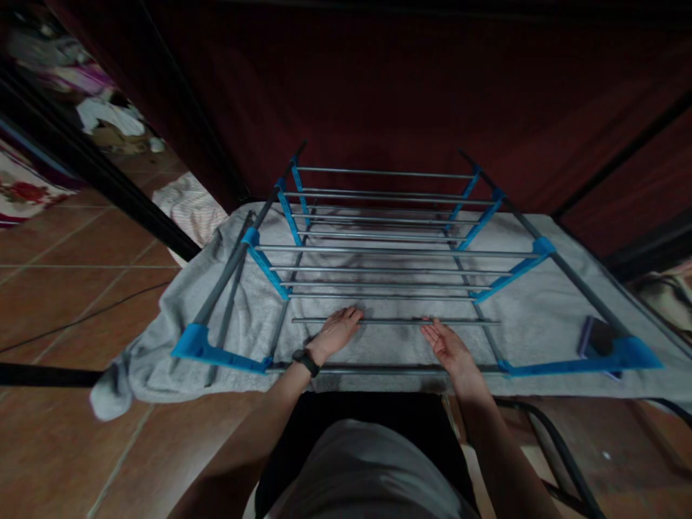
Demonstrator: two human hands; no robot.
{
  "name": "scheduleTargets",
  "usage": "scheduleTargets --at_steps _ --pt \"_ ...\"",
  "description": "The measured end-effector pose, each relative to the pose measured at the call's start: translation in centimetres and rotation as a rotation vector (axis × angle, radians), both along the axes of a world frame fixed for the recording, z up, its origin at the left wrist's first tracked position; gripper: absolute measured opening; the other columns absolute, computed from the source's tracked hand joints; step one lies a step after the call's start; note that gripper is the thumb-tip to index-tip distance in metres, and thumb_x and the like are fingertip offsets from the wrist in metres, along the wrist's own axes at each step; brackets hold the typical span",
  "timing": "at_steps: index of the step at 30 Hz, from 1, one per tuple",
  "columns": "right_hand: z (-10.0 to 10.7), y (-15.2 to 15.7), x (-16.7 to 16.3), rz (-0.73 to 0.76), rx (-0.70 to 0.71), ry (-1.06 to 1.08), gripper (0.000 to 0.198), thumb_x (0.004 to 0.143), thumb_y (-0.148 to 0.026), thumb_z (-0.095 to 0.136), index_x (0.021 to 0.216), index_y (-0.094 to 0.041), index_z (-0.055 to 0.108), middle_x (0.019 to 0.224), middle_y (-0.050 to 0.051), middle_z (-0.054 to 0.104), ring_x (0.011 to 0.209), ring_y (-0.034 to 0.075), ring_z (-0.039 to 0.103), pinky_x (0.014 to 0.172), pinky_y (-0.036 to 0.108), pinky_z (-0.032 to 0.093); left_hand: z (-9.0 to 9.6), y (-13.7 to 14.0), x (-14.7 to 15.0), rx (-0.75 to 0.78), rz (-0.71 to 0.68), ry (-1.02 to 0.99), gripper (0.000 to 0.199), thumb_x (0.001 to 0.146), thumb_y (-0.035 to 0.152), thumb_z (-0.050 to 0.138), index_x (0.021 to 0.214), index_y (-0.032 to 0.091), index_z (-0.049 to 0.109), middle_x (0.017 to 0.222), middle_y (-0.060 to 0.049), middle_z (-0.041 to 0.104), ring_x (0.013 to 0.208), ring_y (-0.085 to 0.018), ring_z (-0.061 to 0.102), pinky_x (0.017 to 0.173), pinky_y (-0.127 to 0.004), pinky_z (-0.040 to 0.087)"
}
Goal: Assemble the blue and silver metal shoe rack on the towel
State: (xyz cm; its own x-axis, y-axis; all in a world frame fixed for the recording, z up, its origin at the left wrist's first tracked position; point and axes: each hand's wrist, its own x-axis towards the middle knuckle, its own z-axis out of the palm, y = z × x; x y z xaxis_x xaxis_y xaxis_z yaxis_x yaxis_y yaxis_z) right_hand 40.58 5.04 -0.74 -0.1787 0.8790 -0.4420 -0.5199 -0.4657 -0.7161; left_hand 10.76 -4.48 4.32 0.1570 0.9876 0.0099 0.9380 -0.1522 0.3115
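A drying rack of grey metal tubes and blue plastic brackets (533, 258) stands on a grey cloth. Low at its near side, a thin metal rod (392, 321) lies crosswise between my hands, with both its ends apart from the blue brackets. My left hand (338, 333), with a dark watch on the wrist, is closed on the rod left of its middle. Farther right, my right hand (446, 346) pinches the same rod with its fingertips, palm partly turned up. Both forearms pass over the rack's nearest crossbar (357, 370).
Grey cloth (162, 317) covers the surface under the rack. A phone-like dark object (600, 339) lies at the right, behind a bracket. Dark red panels (389, 86) rise behind. Black metal bars (135, 202) cross the left side, above a tiled floor (59, 432).
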Motion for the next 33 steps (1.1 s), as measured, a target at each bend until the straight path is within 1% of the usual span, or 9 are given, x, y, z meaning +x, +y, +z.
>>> scheduleTargets --at_steps 3,7,10,14,18,23,27,30,33 --pt "0.0 0.0 0.0 -0.004 0.003 0.003 0.018 0.068 -0.027 0.082 0.077 -0.023 0.067 0.086 0.002 0.073 0.086 0.017 0.07 0.091 0.032 0.057 -0.1 0.0 -0.5 -0.014 0.052 -0.131 0.019 0.092 0.022 0.053 0.11 0.022 0.056 0.108 -0.005 0.062 0.101 -0.021 0.058 0.09 -0.033 0.044" --pt "0.0 0.1 -0.1 0.0 -0.017 -0.007 0.018 0.067 -0.026 0.082 0.076 -0.022 0.068 0.087 0.002 0.073 0.086 0.017 0.071 0.091 0.031 0.058 -0.4 0.2 -1.0 -0.038 0.139 -0.253 0.013 0.088 0.024 0.059 0.1 0.022 0.057 0.098 -0.003 0.063 0.089 -0.018 0.059 0.079 -0.029 0.045" --pt "0.1 0.1 -0.2 -0.008 -0.025 -0.014 0.017 0.067 -0.026 0.082 0.075 -0.023 0.068 0.087 0.003 0.073 0.088 0.018 0.071 0.09 0.03 0.058 -0.7 0.2 -1.3 -0.032 0.133 -0.27 0.01 0.086 0.026 0.061 0.095 0.023 0.058 0.095 -0.002 0.063 0.088 -0.018 0.059 0.078 -0.028 0.044" --pt "0.4 -0.1 -0.3 -0.018 -0.013 0.007 0.016 0.067 -0.025 0.083 0.075 -0.023 0.068 0.088 0.002 0.074 0.089 0.018 0.071 0.091 0.032 0.058 -0.8 0.3 -1.5 -0.034 0.137 -0.303 0.009 0.085 0.028 0.062 0.093 0.023 0.061 0.094 -0.002 0.064 0.087 -0.018 0.06 0.077 -0.028 0.044" --pt "0.5 -0.1 -0.4 -0.017 0.001 0.022 0.018 0.065 -0.022 0.083 0.075 -0.022 0.068 0.088 0.002 0.074 0.088 0.017 0.07 0.092 0.033 0.057 -0.4 0.8 -1.5 -0.081 0.161 -0.315 0.008 0.082 0.027 0.064 0.089 0.023 0.062 0.092 -0.001 0.066 0.086 -0.018 0.061 0.076 -0.028 0.043" --pt "0.6 -0.2 -0.6 -0.032 0.002 0.013 0.024 0.061 -0.023 0.086 0.071 -0.021 0.065 0.088 0.003 0.074 0.089 0.019 0.07 0.094 0.035 0.056 0.0 1.2 -1.5 -0.126 0.202 -0.331 0.007 0.081 0.027 0.065 0.086 0.023 0.063 0.088 0.0 0.069 0.084 -0.018 0.063 0.073 -0.027 0.043" --pt "0.7 -0.1 -0.7 -0.046 -0.025 0.01 0.029 0.058 -0.028 0.088 0.068 -0.021 0.061 0.083 0.003 0.073 0.085 0.02 0.07 0.091 0.036 0.057 0.0 1.3 -1.8 -0.132 0.186 -0.343 0.01 0.082 0.03 0.064 0.087 0.022 0.065 0.09 -0.001 0.07 0.084 -0.019 0.064 0.072 -0.028 0.043" --pt "0.8 -0.1 -0.7 -0.046 -0.043 0.023 0.032 0.055 -0.028 0.09 0.066 -0.021 0.06 0.08 0.003 0.072 0.082 0.019 0.07 0.09 0.035 0.057 -0.2 1.4 -1.9 -0.133 0.187 -0.352 0.013 0.084 0.032 0.063 0.092 0.022 0.066 0.094 -0.002 0.072 0.087 -0.02 0.065 0.073 -0.029 0.043" --pt "0.9 -0.2 -0.8 -0.051 -0.04 0.024 0.029 0.058 -0.027 0.088 0.067 -0.021 0.061 0.079 0.002 0.072 0.082 0.019 0.07 0.09 0.036 0.057 -0.5 1.3 -2.0 -0.132 0.207 -0.35 0.017 0.084 0.033 0.063 0.098 0.024 0.066 0.097 -0.002 0.072 0.09 -0.02 0.066 0.074 -0.028 0.044"
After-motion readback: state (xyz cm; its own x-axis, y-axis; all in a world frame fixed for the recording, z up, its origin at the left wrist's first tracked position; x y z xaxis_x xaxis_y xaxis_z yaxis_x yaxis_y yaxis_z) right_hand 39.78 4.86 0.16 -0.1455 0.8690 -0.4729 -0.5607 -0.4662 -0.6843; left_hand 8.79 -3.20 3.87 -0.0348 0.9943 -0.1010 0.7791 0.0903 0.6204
